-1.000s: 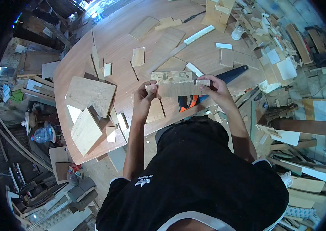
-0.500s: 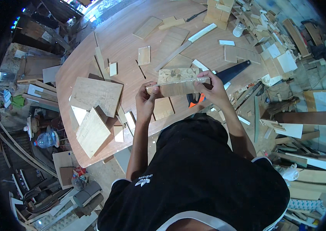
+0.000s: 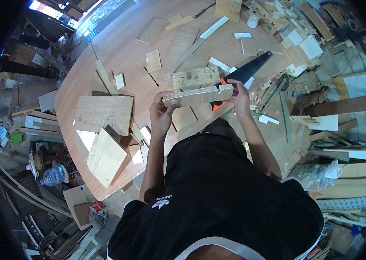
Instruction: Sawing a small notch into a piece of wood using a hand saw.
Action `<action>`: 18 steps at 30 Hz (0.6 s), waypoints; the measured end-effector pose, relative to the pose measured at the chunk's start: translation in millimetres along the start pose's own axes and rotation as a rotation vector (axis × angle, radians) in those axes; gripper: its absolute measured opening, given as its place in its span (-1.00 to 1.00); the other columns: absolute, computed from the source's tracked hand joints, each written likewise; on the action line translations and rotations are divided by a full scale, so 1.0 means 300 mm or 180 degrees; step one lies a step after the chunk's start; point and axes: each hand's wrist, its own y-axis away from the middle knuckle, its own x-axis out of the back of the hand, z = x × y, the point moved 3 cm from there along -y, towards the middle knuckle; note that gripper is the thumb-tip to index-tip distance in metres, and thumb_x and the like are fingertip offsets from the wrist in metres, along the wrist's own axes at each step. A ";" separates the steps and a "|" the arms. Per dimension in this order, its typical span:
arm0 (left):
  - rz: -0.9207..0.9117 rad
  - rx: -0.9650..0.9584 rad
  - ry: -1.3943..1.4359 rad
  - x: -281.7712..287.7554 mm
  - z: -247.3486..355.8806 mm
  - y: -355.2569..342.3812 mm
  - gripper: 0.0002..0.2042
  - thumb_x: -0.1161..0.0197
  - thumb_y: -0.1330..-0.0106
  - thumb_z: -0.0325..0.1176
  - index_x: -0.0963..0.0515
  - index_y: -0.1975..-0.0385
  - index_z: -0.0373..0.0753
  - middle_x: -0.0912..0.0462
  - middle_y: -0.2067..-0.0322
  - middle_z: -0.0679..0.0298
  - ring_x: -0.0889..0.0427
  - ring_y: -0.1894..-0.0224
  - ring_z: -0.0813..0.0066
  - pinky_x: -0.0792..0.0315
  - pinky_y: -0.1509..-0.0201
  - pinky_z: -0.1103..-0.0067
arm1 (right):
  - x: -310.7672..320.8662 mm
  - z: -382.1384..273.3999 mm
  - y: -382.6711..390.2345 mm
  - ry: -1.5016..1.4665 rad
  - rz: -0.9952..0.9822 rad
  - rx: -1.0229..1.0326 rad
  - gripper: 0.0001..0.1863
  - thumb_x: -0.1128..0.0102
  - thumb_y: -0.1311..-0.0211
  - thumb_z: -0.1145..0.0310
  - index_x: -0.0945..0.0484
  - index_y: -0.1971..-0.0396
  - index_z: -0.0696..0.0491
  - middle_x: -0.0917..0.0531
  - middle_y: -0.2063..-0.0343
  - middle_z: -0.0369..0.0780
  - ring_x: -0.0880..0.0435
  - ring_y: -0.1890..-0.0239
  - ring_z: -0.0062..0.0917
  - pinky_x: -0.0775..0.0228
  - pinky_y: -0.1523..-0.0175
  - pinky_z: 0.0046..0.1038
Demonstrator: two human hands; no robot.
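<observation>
both hands, left hand (image 3: pixel 162 113) and right hand (image 3: pixel 237 93), pinch a notched board (image 3: pixel 198 95) by its ends above the counter (image 3: pixel 122 52); a slipping end could drop it onto the saw (image 3: pixel 245 71) near the counter's edge.

Pale rough wooden board (image 3: pixel 198 95), smooth brown wooden table (image 3: pixel 118 52), matt black saw blade (image 3: pixel 252 68)
</observation>
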 end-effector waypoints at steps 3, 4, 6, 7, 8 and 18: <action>-0.0070 0.0019 0.0103 -0.025 0.000 -0.018 -0.80 -0.17 -0.29 -0.46 -0.42 0.13 -0.33 -0.56 0.31 0.29 -0.54 0.26 0.60 -0.45 0.16 0.64 | 0.159 0.298 -0.096 0.2490 -0.0447 0.0192 -0.64 -0.08 -0.21 0.25 -0.44 0.01 0.03 -0.56 0.11 -0.17 -0.60 0.25 -0.36 -0.48 0.10 -0.34; -0.0084 0.0111 0.0081 -0.018 -0.009 -0.016 -0.80 -0.17 -0.29 -0.46 -0.42 0.13 -0.33 -0.55 0.32 0.30 -0.54 0.26 0.60 -0.45 0.16 0.64 | 0.160 0.359 -0.104 0.2479 -0.0426 0.0183 -0.64 -0.08 -0.21 0.25 -0.44 0.01 0.03 -0.56 0.11 -0.17 -0.60 0.25 -0.36 -0.48 0.10 -0.34; -0.0161 0.0212 0.0050 -0.007 -0.014 -0.007 -0.80 -0.17 -0.29 -0.46 -0.42 0.13 -0.33 -0.55 0.32 0.30 -0.54 0.26 0.60 -0.45 0.17 0.64 | 0.049 0.416 -0.065 0.4573 -0.0769 0.2663 -0.66 -0.10 -0.16 0.29 -0.45 0.06 0.03 -0.55 0.10 -0.22 -0.57 0.19 -0.32 -0.44 0.05 -0.30; -0.0156 0.0208 0.0021 -0.003 -0.019 -0.005 -0.80 -0.17 -0.30 -0.42 -0.44 0.14 -0.33 -0.56 0.32 0.29 -0.55 0.27 0.57 -0.46 0.17 0.61 | 0.036 0.488 -0.075 0.4592 -0.0689 0.2641 -0.66 -0.10 -0.16 0.29 -0.45 0.06 0.03 -0.55 0.10 -0.22 -0.57 0.19 -0.32 -0.44 0.05 -0.30; -0.0189 0.0202 0.0001 -0.018 -0.022 -0.010 -0.79 -0.17 -0.30 -0.38 -0.45 0.14 -0.33 -0.56 0.32 0.28 -0.55 0.27 0.54 -0.48 0.17 0.58 | 0.045 0.584 -0.106 0.5407 -0.0729 0.1914 -0.68 -0.11 -0.11 0.31 -0.46 0.10 0.04 -0.56 0.13 -0.22 -0.56 0.17 -0.33 -0.43 0.06 -0.30; -0.0437 0.0487 -0.0113 -0.093 -0.029 -0.013 -0.73 -0.16 -0.32 -0.28 -0.44 0.13 -0.35 -0.56 0.32 0.25 -0.56 0.29 0.49 -0.49 0.20 0.55 | 0.155 0.601 -0.125 0.2706 0.0331 0.0637 -0.64 -0.14 -0.04 0.28 -0.50 0.13 0.06 -0.59 0.12 -0.14 -0.59 0.14 -0.30 -0.44 0.11 -0.27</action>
